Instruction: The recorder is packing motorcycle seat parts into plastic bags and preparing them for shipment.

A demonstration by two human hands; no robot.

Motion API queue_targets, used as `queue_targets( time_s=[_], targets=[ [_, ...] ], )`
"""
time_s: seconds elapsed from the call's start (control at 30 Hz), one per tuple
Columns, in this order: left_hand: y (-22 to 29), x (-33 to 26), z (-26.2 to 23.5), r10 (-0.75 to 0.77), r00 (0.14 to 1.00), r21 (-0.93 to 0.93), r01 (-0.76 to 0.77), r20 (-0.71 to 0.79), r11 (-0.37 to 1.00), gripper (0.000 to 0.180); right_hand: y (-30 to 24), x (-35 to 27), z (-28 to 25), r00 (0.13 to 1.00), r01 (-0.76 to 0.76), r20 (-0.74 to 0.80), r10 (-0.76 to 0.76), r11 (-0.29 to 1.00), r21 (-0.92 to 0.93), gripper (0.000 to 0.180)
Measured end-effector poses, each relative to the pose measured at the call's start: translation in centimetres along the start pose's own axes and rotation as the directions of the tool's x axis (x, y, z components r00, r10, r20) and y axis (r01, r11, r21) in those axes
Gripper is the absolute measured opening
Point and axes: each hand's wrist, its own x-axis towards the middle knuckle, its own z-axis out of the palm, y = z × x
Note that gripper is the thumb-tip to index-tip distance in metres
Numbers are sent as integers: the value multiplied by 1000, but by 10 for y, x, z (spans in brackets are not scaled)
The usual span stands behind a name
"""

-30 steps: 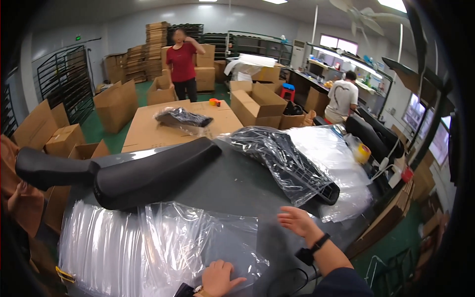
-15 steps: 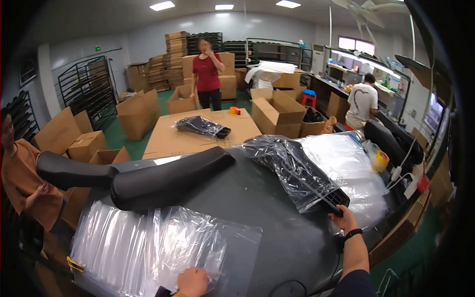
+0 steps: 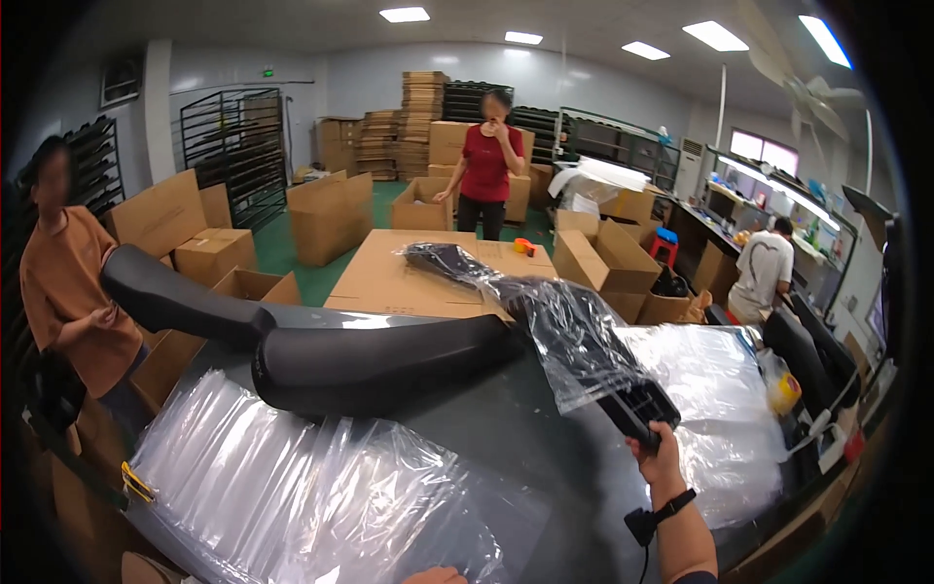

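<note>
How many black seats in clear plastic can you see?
2: the nearer black seat, its uncovered end in the right hand; the farther black seat, on flat brown cardboard. Open brown cardboard boxes may hide others.

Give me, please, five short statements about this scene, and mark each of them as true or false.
1. The right hand holds one end of a wrapped black seat. True.
2. The left hand is on the tape. False: the left hand, partly cut off by the lower picture edge, is near the clear bags.
3. Orange tape lies on the cardboard. True.
4. The person in the red shirt is sitting. False: this person stands.
5. The stool has a blue top. True.
</note>
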Motion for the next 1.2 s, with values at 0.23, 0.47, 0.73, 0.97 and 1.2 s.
queue_targets(
  time_s=[0.23,0.47,0.73,0.97,1.2],
  targets=[
    [-8,-6,9,-23,998,-74,18,-62,997,24,28,107,217,903,337,398,-161,841,-423,56],
    [-9,-1,5,17,998,-66,-20,-53,998,23,162,95,291,336,762,940,59,-604,-235,102],
    [-18,-12,23,212,956,-13,-219,-203,976,21,181,103,322,385,711,919,-86,-606,-355,98],
    [-29,-7,30,32,998,-126,-40,-61,991,20,98,49,279,600,676,800,21,-548,-493,76],
    [-24,8,-4,-411,872,-382,296,-265,875,34,1,-63,183,924,365,366,110,-541,-758,77]
  ],
)
